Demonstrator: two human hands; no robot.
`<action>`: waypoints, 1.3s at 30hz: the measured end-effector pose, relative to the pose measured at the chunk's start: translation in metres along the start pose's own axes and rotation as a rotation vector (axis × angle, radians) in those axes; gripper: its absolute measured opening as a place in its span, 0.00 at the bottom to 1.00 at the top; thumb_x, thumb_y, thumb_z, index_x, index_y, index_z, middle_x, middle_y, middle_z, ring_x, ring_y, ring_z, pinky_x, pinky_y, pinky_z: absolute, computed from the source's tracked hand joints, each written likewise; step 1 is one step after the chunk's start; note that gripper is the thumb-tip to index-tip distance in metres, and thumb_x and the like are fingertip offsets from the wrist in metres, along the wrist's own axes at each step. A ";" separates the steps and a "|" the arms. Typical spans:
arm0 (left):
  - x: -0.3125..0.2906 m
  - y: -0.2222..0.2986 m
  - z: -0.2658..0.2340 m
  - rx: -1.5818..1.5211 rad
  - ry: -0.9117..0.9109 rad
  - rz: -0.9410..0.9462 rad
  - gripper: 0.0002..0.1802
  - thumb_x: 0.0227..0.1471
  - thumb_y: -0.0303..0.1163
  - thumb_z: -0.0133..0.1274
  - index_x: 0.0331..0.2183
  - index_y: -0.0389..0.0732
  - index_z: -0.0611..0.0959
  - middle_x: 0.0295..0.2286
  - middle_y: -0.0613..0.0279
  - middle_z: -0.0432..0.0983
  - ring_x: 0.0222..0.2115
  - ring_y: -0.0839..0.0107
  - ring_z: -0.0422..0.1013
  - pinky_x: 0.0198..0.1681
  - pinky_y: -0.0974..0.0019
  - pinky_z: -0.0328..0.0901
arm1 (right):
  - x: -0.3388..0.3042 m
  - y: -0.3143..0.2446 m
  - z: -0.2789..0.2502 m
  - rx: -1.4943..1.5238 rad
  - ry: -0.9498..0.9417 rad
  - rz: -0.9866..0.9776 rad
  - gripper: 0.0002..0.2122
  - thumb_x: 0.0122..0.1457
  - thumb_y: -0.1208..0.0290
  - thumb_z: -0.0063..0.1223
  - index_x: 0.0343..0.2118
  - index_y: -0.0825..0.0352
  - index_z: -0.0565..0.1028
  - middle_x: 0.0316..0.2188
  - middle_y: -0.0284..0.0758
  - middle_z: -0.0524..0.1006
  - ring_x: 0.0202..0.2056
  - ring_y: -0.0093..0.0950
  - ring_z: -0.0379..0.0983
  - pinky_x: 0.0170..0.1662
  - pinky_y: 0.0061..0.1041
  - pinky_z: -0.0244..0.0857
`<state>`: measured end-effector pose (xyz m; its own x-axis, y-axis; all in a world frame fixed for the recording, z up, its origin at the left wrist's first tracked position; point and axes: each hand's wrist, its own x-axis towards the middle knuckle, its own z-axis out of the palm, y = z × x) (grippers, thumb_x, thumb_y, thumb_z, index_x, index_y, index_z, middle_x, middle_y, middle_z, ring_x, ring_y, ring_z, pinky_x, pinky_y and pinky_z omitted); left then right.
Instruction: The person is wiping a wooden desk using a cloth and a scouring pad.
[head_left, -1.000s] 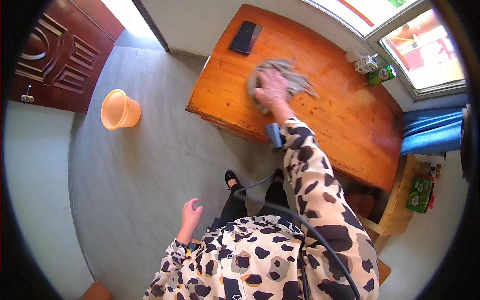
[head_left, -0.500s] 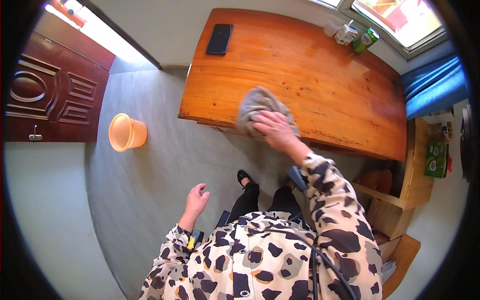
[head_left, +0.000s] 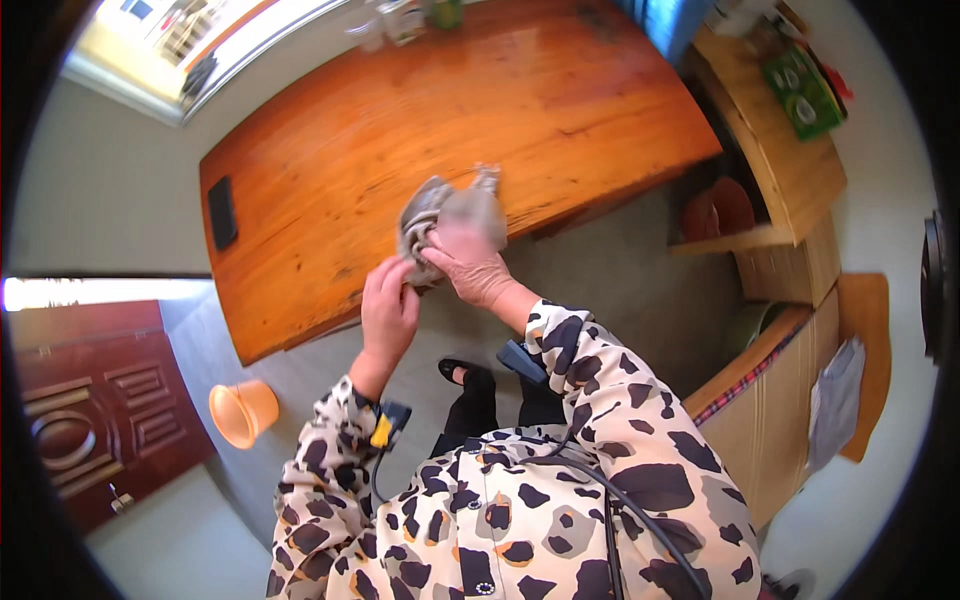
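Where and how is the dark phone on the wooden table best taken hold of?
Probably by its two long edges, from above: the phone lies flat on the wooden table, so its narrow sides seem the easiest part to pinch.

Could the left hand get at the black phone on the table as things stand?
Probably yes, with some stretch: nothing appears to stand between the left hand and the phone, though that hand is at the cloth.

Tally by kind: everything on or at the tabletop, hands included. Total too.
Hands (left hand, right hand): 2
Cloth: 1
Phone: 1
Clear cup: 1
Carton: 1
Green can: 1
Total: 7
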<state>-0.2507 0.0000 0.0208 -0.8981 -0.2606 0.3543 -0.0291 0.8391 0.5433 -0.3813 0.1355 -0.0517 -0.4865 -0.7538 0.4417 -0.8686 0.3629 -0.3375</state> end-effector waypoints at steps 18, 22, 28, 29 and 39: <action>0.184 0.062 0.205 0.410 -0.389 0.359 0.35 0.53 0.46 0.46 0.59 0.43 0.64 0.61 0.53 0.53 0.64 0.55 0.46 0.64 0.50 0.40 | -0.112 0.380 -0.159 -0.527 0.605 0.734 0.17 0.50 0.72 0.49 0.45 0.62 0.75 0.49 0.37 0.71 0.53 0.43 0.62 0.56 0.39 0.57; 0.182 0.070 0.205 0.439 -0.422 0.396 0.33 0.54 0.43 0.45 0.59 0.40 0.63 0.61 0.50 0.53 0.63 0.53 0.46 0.64 0.51 0.39 | -0.097 0.398 -0.157 -0.462 0.900 0.936 0.21 0.51 0.70 0.50 0.49 0.70 0.69 0.54 0.63 0.62 0.49 0.56 0.66 0.55 0.46 0.59; 0.177 0.059 0.193 0.443 -0.428 0.390 0.35 0.53 0.45 0.46 0.59 0.41 0.63 0.61 0.52 0.53 0.64 0.54 0.46 0.64 0.50 0.39 | -0.062 0.315 -0.113 -0.207 1.109 1.114 0.19 0.53 0.78 0.44 0.50 0.75 0.65 0.49 0.62 0.62 0.45 0.57 0.63 0.50 0.47 0.58; 0.178 0.058 0.191 0.450 -0.416 0.393 0.35 0.53 0.45 0.45 0.59 0.40 0.63 0.61 0.52 0.53 0.63 0.53 0.46 0.64 0.50 0.39 | -0.053 0.293 -0.104 -0.134 1.112 1.168 0.19 0.54 0.78 0.43 0.51 0.76 0.64 0.49 0.63 0.61 0.45 0.58 0.62 0.51 0.48 0.57; 0.188 0.049 0.211 0.491 -0.365 0.462 0.34 0.56 0.47 0.42 0.60 0.41 0.62 0.61 0.50 0.54 0.62 0.53 0.48 0.63 0.50 0.42 | -0.052 0.133 -0.049 0.241 0.980 1.111 0.10 0.55 0.79 0.46 0.40 0.72 0.67 0.35 0.49 0.69 0.39 0.50 0.64 0.43 0.44 0.59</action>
<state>-0.5132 0.0933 -0.0466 -0.9521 0.2706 0.1427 0.2691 0.9626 -0.0296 -0.4759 0.2496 -0.0782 -0.8225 0.5290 0.2090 -0.0360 0.3182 -0.9473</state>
